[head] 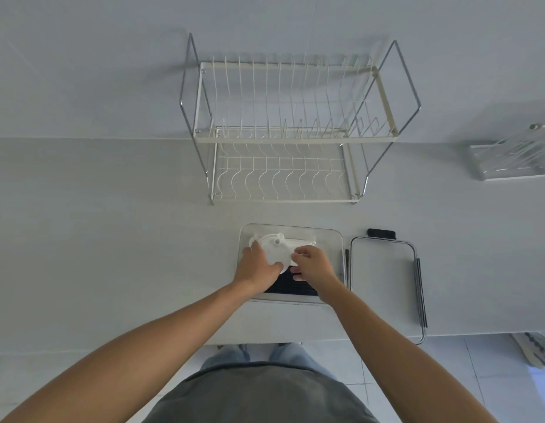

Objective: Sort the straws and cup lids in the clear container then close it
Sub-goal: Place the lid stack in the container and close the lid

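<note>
A clear container stands open on the white counter in front of me. White cup lids lie stacked in its far half, and dark straws lie in a row in its near half. My left hand grips the left side of the lid stack. My right hand holds the stack's right edge, its fingers partly over the straws. The container's clear cover lies flat just to the right, with black clips along its edges.
A two-tier wire dish rack stands behind the container against the wall. A clear acrylic holder sits at the far right. The counter's front edge runs close to my body, with tiled floor below.
</note>
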